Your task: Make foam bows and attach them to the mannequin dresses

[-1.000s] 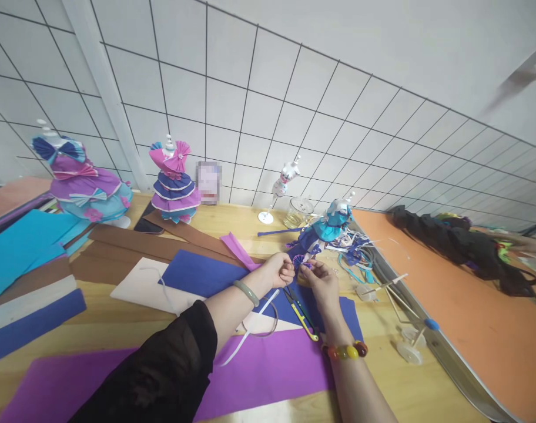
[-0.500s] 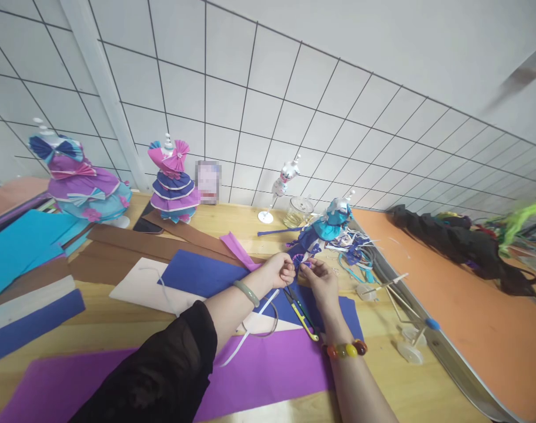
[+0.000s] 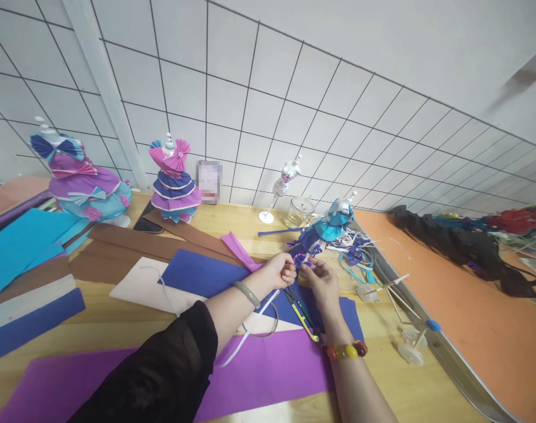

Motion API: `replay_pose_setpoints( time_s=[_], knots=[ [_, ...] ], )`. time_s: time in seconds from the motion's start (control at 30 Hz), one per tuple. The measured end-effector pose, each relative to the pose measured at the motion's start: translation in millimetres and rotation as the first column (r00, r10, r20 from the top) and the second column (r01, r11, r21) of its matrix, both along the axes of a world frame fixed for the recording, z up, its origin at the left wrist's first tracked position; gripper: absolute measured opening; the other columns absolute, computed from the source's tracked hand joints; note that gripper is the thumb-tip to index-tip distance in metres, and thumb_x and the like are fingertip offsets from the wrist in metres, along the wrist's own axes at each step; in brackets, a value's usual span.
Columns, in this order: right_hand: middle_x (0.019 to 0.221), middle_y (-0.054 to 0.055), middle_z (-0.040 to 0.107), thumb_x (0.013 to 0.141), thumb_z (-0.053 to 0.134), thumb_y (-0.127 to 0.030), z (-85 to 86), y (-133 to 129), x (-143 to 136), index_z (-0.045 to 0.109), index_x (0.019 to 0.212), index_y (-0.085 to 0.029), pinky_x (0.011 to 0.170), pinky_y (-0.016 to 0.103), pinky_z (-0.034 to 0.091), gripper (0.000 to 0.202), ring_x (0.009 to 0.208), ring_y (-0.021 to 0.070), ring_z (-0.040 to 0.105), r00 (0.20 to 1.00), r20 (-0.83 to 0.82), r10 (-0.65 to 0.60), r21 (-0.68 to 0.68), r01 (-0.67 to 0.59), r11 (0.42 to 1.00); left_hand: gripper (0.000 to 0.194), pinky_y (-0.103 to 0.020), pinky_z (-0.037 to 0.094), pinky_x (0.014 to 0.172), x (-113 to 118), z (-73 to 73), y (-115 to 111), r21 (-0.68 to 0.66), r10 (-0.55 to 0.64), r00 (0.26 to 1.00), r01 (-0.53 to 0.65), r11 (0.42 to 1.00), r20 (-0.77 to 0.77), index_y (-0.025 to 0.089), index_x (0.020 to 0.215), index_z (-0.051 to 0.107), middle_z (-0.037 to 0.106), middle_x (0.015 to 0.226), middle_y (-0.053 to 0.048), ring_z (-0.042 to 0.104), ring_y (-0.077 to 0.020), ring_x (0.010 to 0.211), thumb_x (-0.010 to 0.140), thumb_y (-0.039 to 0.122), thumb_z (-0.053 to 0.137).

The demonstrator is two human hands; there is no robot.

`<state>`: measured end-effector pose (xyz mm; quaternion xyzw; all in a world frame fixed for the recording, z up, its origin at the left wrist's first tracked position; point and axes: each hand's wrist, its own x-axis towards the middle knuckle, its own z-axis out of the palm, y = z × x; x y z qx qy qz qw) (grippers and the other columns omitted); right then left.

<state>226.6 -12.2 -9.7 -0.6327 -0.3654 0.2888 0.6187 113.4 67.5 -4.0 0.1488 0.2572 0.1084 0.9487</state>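
Note:
A small pleated paper bow [image 3: 300,260], purple-blue with pinkish edges, is stretched between my two hands. My left hand [image 3: 282,270] pinches its left side with curled fingers. On its right side, my right hand [image 3: 321,281] grips it between thumb and fingers. Just below the hands, yellow-handled scissors [image 3: 304,316] lie on dark blue paper [image 3: 206,274]. Behind my right hand stands a mini dress form in a teal and navy paper dress [image 3: 332,226]. A white strip [image 3: 245,335] curls beside my left forearm.
Two dressed mini mannequins, one purple and blue [image 3: 87,182], one pink and navy [image 3: 173,188], stand at the back left. A bare dress form [image 3: 285,182] and a glass jar [image 3: 300,211] are behind. Purple paper [image 3: 268,370] lies in front; a stick stand [image 3: 411,346] is at right.
The pleated bow is spread a little wider and turned more towards me. Both hands keep their hold and have barely moved. Coloured material at the far right has shifted.

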Motion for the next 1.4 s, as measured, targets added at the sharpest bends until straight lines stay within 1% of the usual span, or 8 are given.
replay_pose_setpoints(
  time_s=[0.23, 0.4, 0.6, 0.83, 1.0, 1.13, 1.4],
  knots=[
    [0.072, 0.002, 0.064, 0.054, 0.074, -0.033, -2.0, 1.8, 1.9, 0.060, 0.086, -0.017, 0.061, 0.026, 0.046, 0.038, 0.065, 0.0142, 0.058, 0.999, -0.034, -0.014, -0.012, 0.013, 1.000, 0.019, -0.014, 0.012, 0.027, 0.1, 0.1, -1.4, 0.029, -0.021, 1.000, 0.021, 0.999, -0.001, 0.018, 0.048, 0.028, 0.023, 0.034, 0.007, 0.020, -0.0029, 0.027, 0.061, 0.013, 0.040],
    [0.070, 0.001, 0.063, 0.055, 0.074, -0.033, -1.2, 2.0, 1.5, 0.058, 0.085, -0.017, 0.057, 0.024, 0.045, 0.037, 0.060, 0.0127, 0.057, 0.998, -0.054, -0.026, -0.010, 0.025, 1.000, 0.021, -0.014, 0.012, 0.028, 0.6, -1.0, -1.9, 0.047, -0.017, 0.999, 0.016, 0.999, 0.027, 0.018, 0.049, 0.028, 0.024, 0.036, 0.008, 0.020, -0.0026, 0.028, 0.064, 0.014, 0.043],
    [0.070, 0.001, 0.063, 0.055, 0.074, -0.033, -0.1, 2.4, 0.8, 0.058, 0.085, -0.017, 0.058, 0.025, 0.045, 0.038, 0.061, 0.0126, 0.057, 0.997, -0.068, -0.021, -0.004, 0.021, 1.000, 0.015, -0.013, 0.012, 0.028, 0.9, 1.0, -4.0, 0.074, 0.006, 0.998, -0.011, 0.997, 0.068, 0.015, 0.059, 0.040, 0.026, 0.038, 0.009, 0.020, -0.0022, 0.028, 0.071, 0.018, 0.049],
    [0.070, 0.000, 0.064, 0.054, 0.074, -0.034, 0.8, 0.6, 0.0, 0.058, 0.089, -0.018, 0.059, 0.026, 0.046, 0.041, 0.062, 0.0138, 0.058, 0.998, -0.060, 0.000, 0.013, 0.001, 1.000, 0.011, -0.011, 0.014, 0.029, 3.2, 2.7, -6.8, 0.092, 0.029, 0.999, -0.033, 0.995, 0.045, 0.013, 0.066, 0.046, 0.026, 0.039, 0.010, 0.022, -0.0009, 0.028, 0.077, 0.012, 0.046],
    [0.075, 0.003, 0.064, 0.055, 0.073, -0.036, 2.5, -1.9, -0.3, 0.059, 0.092, -0.017, 0.064, 0.030, 0.048, 0.044, 0.067, 0.0155, 0.059, 0.998, -0.063, 0.024, 0.022, -0.023, 0.999, 0.013, -0.011, 0.013, 0.029, 2.9, 3.4, -6.9, 0.094, 0.042, 0.998, -0.046, 0.994, 0.047, 0.013, 0.066, 0.045, 0.025, 0.039, 0.010, 0.022, -0.0009, 0.028, 0.080, 0.014, 0.044],
    [0.081, 0.004, 0.064, 0.057, 0.072, -0.035, 3.1, -1.9, -2.0, 0.059, 0.093, -0.017, 0.066, 0.031, 0.048, 0.042, 0.068, 0.0151, 0.060, 0.996, -0.089, 0.032, 0.026, -0.030, 0.999, 0.014, -0.011, 0.013, 0.029, 3.4, 1.9, -6.6, 0.098, 0.049, 0.997, -0.054, 0.994, 0.057, 0.013, 0.067, 0.046, 0.025, 0.039, 0.009, 0.021, -0.0011, 0.029, 0.080, 0.015, 0.044],
    [0.072, 0.001, 0.063, 0.056, 0.073, -0.037, 0.9, 2.8, -3.2, 0.058, 0.084, -0.017, 0.059, 0.028, 0.048, 0.037, 0.058, 0.0130, 0.058, 0.996, -0.094, 0.012, 0.023, -0.010, 1.000, 0.014, -0.012, 0.013, 0.030, 5.4, -3.0, -5.8, 0.105, 0.044, 0.997, -0.049, 0.993, 0.056, 0.013, 0.065, 0.045, 0.027, 0.039, 0.009, 0.022, -0.0010, 0.029, 0.078, 0.016, 0.047]
  ],
)
